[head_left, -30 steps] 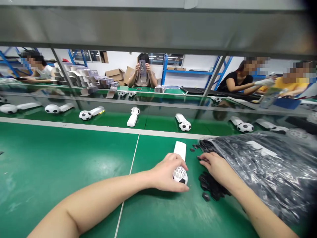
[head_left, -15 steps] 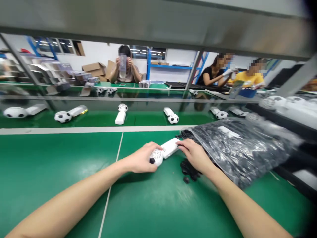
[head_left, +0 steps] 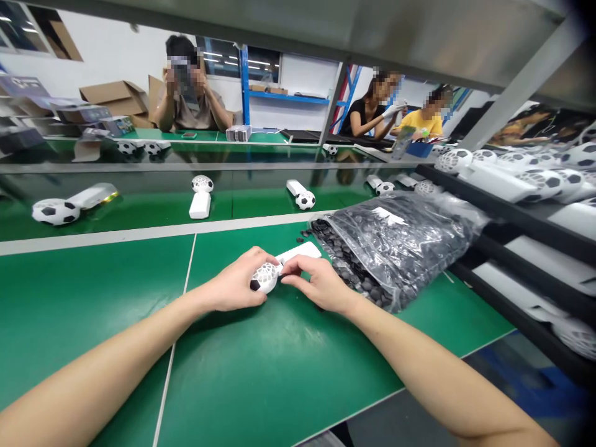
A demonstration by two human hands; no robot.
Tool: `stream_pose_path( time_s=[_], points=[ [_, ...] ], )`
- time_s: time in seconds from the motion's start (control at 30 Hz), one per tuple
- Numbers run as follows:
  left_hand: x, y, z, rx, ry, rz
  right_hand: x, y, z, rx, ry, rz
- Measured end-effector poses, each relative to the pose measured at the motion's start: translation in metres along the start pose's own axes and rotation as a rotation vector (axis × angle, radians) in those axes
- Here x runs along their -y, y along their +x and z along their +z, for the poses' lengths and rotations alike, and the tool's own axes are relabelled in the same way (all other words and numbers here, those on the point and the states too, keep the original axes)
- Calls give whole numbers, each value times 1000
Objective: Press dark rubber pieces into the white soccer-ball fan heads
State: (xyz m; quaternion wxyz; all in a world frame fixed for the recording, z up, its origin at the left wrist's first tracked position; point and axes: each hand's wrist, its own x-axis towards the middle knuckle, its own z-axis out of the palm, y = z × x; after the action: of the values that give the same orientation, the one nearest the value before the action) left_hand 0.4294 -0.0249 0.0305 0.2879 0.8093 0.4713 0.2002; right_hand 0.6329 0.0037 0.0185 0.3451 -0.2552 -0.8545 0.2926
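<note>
My left hand (head_left: 235,279) is wrapped around the round head of a white handheld fan (head_left: 264,278), which has a football pattern and an open lattice. The fan's flat white handle (head_left: 300,251) points right and away from me, just above the green bench top. My right hand (head_left: 316,282) is beside the fan, with thumb and forefinger pinched at the join of head and handle. A small black piece seems to show at those fingertips, but it is mostly hidden.
A clear plastic bag of black pieces (head_left: 395,248) lies just right of my right hand on the green bench (head_left: 107,347). Several finished fans stand on a far bench. A dark shelf (head_left: 512,230) holding several white fans runs along the right. Co-workers sit across the line.
My right hand has moved left from the black pieces to the fan. The fan's handle has swung further right, and the view has turned, shifting the bag toward the middle.
</note>
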Motion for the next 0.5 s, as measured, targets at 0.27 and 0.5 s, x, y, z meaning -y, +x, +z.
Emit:
stream_pose_path(
  time_s=[0.27, 0.5],
  points=[
    [0, -1, -4, 50, -42, 29, -4, 2, 7, 85, -89, -205],
    [-3, 1, 5, -55, -29, 0, 0, 4, 13, 7, -82, -63]
  ],
)
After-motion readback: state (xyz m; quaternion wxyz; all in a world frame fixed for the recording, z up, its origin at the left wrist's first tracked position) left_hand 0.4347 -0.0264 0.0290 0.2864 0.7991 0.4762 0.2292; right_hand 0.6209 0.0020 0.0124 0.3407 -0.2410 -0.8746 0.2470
